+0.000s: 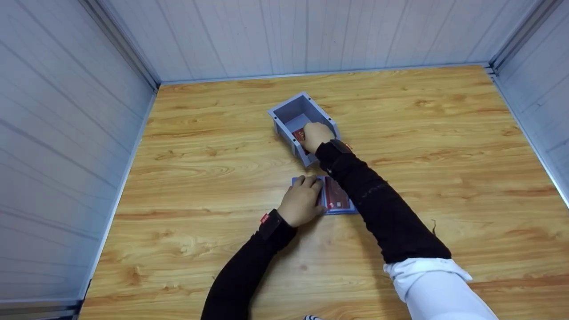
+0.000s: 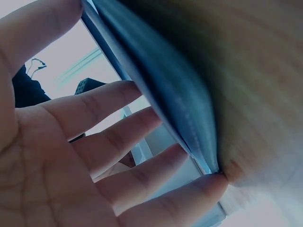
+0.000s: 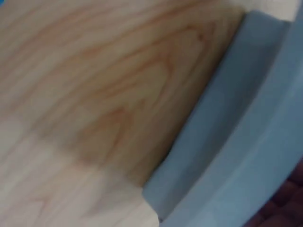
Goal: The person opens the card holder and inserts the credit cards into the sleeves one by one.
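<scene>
My right hand (image 1: 318, 134) reaches down into a grey plastic bin (image 1: 284, 106), its back upward and its fingertips hidden. A red card (image 1: 298, 134) with light lettering shows beside its thumb side inside the bin; I cannot tell whether the fingers grip it. Nearer to me, a blue card holder (image 1: 340, 212) lies on the table, with a dark red chip card (image 1: 336, 195) on its right part. My left hand (image 1: 301, 202) lies over the holder's left part. In the left wrist view its spread fingers (image 2: 125, 125) touch the edge of the blue holder (image 2: 161, 80).
The wooden table (image 1: 200, 178) is bounded by pale panel walls (image 1: 249, 35) at the back and sides. The bin stands at an angle just beyond the holder. My right forearm (image 1: 378, 204) crosses over the holder's right end. A striped object (image 1: 312, 317) peeks in at the bottom edge.
</scene>
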A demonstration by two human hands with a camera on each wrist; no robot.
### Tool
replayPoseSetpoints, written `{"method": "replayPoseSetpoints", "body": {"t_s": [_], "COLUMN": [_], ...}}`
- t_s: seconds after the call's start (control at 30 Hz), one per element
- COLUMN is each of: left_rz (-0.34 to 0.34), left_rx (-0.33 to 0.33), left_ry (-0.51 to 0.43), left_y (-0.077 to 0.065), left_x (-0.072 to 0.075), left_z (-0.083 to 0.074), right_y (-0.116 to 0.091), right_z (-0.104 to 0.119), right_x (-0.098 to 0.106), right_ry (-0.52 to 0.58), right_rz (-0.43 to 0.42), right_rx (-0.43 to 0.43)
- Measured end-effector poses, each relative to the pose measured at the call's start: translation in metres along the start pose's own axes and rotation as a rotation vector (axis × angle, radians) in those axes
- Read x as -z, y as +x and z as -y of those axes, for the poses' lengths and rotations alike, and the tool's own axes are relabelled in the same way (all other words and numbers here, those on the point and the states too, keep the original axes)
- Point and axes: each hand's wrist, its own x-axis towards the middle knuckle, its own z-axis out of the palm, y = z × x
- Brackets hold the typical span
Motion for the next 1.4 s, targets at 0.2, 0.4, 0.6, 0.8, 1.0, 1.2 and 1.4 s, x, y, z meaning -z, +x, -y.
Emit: {"method": "replayPoseSetpoints", "body": {"t_s": [0.2,0.4,0.6,0.8,1.0,1.2,1.4], "left_rz": [-0.006,-0.029,-0.027,-0.017,-0.030,-0.032,-0.020], "left_rx": [-0.006,-0.016,-0.018,-0.010,-0.012,-0.019,-0.018], "left_ry": [0.012,0.022,0.015,0.005,0.015,0.009,0.008], "left_y": [0.0008,0.0004,0.0004,0.0002,0.0007,0.0003,0.0009], "left_x": [-0.0010,-0.0007,-0.0005,-0.0002,-0.0008,-0.0003,-0.0014], "left_z": [0.0007,0.0005,0.0005,0.0002,0.0007,0.0009,0.0013], "right_y": [-0.0005,0.0014,0.0022,-0.0007,-0.0027,-0.0008,0.0001], "right_z": [0.0050,0.0066,0.0039,0.0042,0.0040,0.0020,0.0007], "right_x": [-0.0064,-0.0089,-0.0081,-0.0055,-0.0051,-0.0026,-0.0007], "right_ry": [-0.032,-0.039,-0.014,0.006,0.055,0.107,0.154], "right_rz": [0.008,0.001,0.003,0.029,-0.016,-0.050,-0.065], "right_rx": [-0.048,-0.085,-0.092,-0.116,-0.115,-0.099,-0.104]}}
